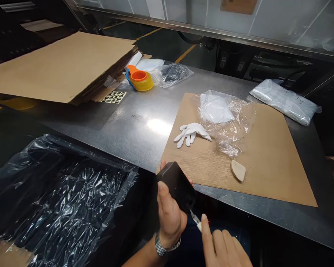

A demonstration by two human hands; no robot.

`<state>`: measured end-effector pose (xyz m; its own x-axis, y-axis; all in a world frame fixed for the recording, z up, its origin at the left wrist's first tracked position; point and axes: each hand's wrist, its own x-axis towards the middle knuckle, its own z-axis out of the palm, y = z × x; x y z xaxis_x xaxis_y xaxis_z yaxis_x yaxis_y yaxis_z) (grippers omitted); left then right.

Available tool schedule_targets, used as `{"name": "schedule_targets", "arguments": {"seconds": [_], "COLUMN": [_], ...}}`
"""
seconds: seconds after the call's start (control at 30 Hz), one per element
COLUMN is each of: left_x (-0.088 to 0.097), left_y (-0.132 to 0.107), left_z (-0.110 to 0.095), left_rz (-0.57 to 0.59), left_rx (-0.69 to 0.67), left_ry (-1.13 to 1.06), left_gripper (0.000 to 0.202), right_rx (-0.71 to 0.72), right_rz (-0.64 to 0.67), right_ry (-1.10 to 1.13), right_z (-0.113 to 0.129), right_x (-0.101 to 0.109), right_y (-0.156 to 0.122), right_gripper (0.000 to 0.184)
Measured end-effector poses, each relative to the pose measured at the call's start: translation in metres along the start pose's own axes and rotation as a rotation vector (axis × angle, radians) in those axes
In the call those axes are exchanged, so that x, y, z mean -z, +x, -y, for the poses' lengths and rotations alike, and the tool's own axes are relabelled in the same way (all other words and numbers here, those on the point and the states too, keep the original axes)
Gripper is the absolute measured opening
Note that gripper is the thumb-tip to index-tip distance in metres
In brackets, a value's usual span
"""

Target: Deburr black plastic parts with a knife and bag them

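My left hand is closed around a black box-shaped plastic part, held tilted just off the front edge of the table. In my right hand is a craft knife with a pale handle, its index finger stretched along it. The blade tip meets, or nearly meets, the lower corner of the black part. Most of the knife's handle is hidden by my fingers. Beyond the hands, a white glove and a beige wedge-shaped pad lie on a cardboard sheet.
Clear plastic bags lie on the cardboard, with a wrapped packet behind right. A tape dispenser and sticker sheet sit near stacked cardboard on the metal table. Black plastic film fills the lower left.
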<state>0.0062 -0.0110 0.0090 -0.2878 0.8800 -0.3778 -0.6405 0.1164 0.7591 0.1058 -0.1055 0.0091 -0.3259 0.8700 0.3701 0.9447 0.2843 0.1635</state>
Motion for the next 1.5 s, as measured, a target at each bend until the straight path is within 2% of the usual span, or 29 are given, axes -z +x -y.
{"name": "schedule_targets", "arguments": {"seconds": [0.2, 0.33, 0.47, 0.63, 1.03, 1.5], "left_x": [-0.001, -0.002, -0.002, -0.005, 0.000, 0.000], "left_y": [0.006, 0.008, 0.010, 0.008, 0.004, 0.001], "left_z": [-0.005, -0.009, -0.010, -0.011, -0.007, -0.008], "left_rz": [-0.026, 0.031, 0.103, 0.148, 0.213, 0.211], "left_rx": [0.165, 0.344, 0.460, 0.419, 0.292, 0.301], "left_ry": [0.006, -0.032, -0.094, -0.082, -0.032, 0.000], "left_gripper": [0.051, 0.050, 0.048, 0.046, 0.044, 0.050], "right_rx": [-0.041, -0.091, -0.092, -0.061, -0.034, -0.010], "right_rz": [0.075, 0.141, 0.110, 0.099, 0.113, 0.129], "right_ry": [0.068, 0.266, 0.328, 0.268, 0.203, 0.140], "right_z": [-0.026, -0.040, -0.044, -0.041, -0.038, -0.041], "right_x": [-0.006, -0.010, -0.005, 0.002, 0.003, 0.000], "right_y": [-0.006, -0.012, -0.012, -0.006, -0.007, -0.007], "right_gripper": [0.038, 0.041, 0.035, 0.030, 0.029, 0.030]}}
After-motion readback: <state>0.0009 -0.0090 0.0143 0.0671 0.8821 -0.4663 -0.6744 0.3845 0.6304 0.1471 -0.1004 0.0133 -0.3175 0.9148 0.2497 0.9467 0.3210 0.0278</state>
